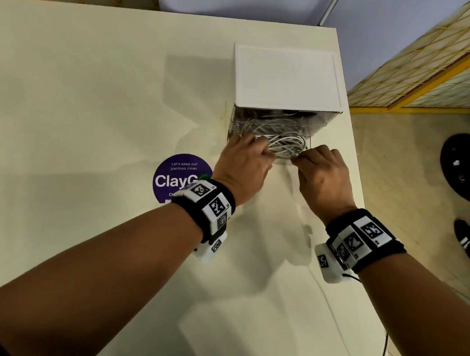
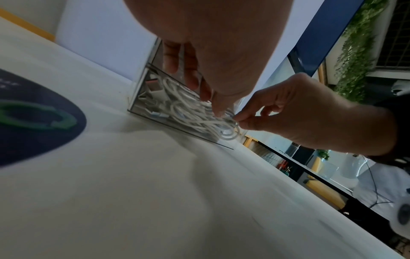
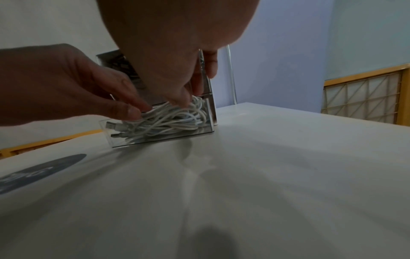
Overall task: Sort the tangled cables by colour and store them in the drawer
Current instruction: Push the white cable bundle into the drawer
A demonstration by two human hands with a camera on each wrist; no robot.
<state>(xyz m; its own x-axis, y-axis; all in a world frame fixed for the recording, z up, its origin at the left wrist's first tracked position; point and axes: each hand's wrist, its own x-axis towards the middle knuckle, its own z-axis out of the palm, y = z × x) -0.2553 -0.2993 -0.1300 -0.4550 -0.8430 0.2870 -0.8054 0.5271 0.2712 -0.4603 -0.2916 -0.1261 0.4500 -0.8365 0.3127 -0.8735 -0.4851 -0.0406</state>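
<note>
A white drawer unit [image 1: 287,76] with clear drawers stands at the table's far right. Its bottom drawer [image 1: 284,161] is pulled out towards me and holds a heap of white cables [image 1: 285,143]. My left hand [image 1: 260,146] reaches over the drawer's left side and presses its fairly straight fingers onto the cables [image 3: 168,122]. My right hand [image 1: 301,157] is at the drawer's front right corner, thumb and forefinger pinching a loop of white cable [image 2: 230,122]. The drawer above also shows white cables, and something dark lies in the top one.
A round purple sticker [image 1: 178,178] lies on the white table [image 1: 94,114] to the left of my left wrist. The table's right edge runs close beside the drawer unit. On the floor to the right are a black round base [image 1: 465,167] and a shoe [image 1: 469,241].
</note>
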